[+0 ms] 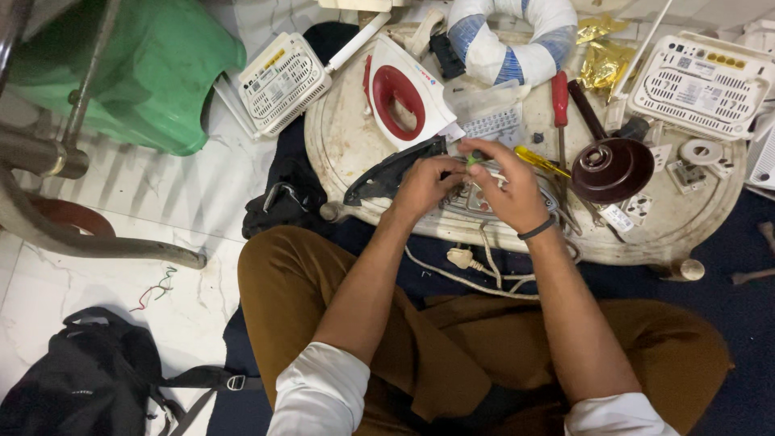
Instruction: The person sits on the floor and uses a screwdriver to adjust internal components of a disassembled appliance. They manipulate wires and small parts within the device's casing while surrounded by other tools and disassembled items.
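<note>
My left hand and my right hand meet over a grey metal iron base on a worn round white table. My right hand grips a small green-handled screwdriver, its tip pointing down at the base. My left hand's fingers pinch at a small part on the base; what they hold is hidden. A black iron cover lies just left of my left hand. The red and white iron shell rests behind it. A white power cord with a plug hangs off the table's front edge.
On the table lie a red-handled screwdriver, a yellow-handled one, a dark brown round fitting, a tape roll and switch parts. White routers sit at both sides. A green stool and black backpack are left.
</note>
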